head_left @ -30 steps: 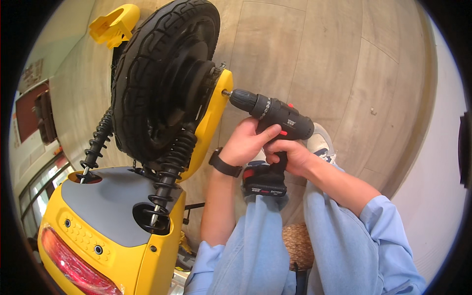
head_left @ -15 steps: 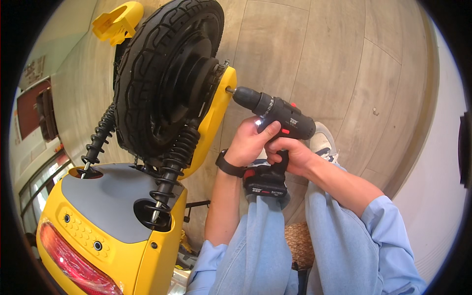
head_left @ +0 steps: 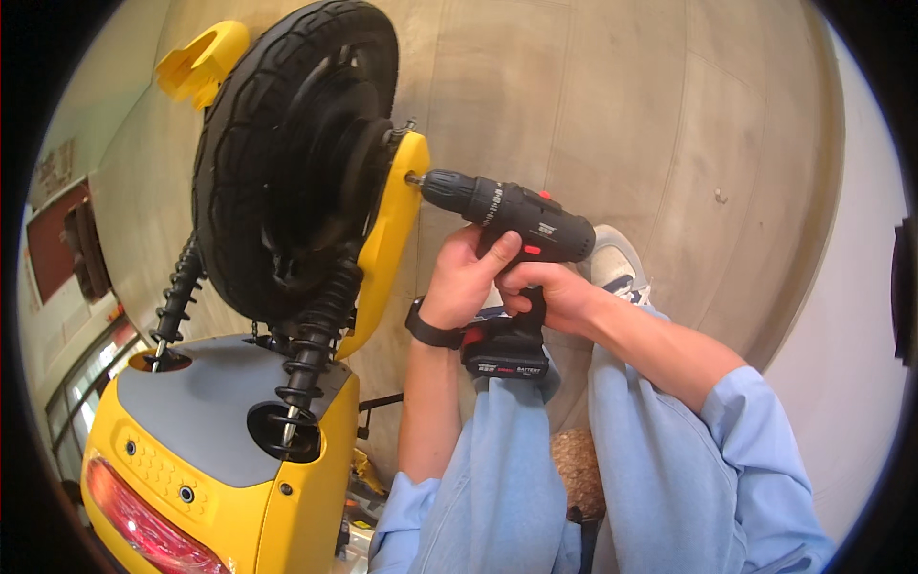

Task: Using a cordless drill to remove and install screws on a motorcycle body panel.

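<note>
A black cordless drill with red buttons lies across my view, its chuck pointing left. The bit meets a hole in the yellow side cover beside the black-tyred wheel. My left hand, with a black band at the wrist, grips the drill body below the chuck, thumb along its side. My right hand wraps round the handle above the battery pack. Its trigger finger is partly hidden. The yellow scooter body lies at the lower left, joined to the wheel by coil-spring shock absorbers.
A loose-looking yellow part shows beyond the wheel. My shoe rests on the wood-look floor, under the drill's rear end. A white wall runs along the right. A brown woven seat shows between my legs.
The wheel, cover, drill and both hands sit slightly farther left in the picture. The drill's bright light, seen near my left hand before, no longer shows. Both hands keep their grip.
</note>
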Demonstrator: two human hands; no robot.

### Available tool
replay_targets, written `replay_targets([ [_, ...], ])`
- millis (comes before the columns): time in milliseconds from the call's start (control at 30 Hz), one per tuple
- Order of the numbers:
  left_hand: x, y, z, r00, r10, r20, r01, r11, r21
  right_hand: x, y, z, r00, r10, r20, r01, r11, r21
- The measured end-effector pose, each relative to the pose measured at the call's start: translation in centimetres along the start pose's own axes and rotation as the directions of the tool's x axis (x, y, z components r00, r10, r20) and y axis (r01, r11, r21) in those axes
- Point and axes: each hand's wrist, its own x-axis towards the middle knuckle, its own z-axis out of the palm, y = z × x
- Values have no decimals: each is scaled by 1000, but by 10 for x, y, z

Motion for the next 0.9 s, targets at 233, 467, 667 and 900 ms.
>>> replay_targets([
  [233, 2, -4, 0, 1000, -14, -18, 14, 1000, -11, 4, 1, -9, 1000, -18, 21, 19, 998, -58],
  [467, 4, -5, 1, 1000, 18, -22, -18, 1000, -8, 3, -6, -8, 1000, -10, 11, 11, 998, -56],
  [667, 4, -1, 2, 999, -23, -26, 24, 1000, 16, 1, -9, -6, 1000, 3, 21, -2, 1000, -25],
  [900, 3, -1, -1, 999, -52, -16, 52, 998, -23, 5, -5, -7, 1000, 24, 7, -24, 1000, -16],
])
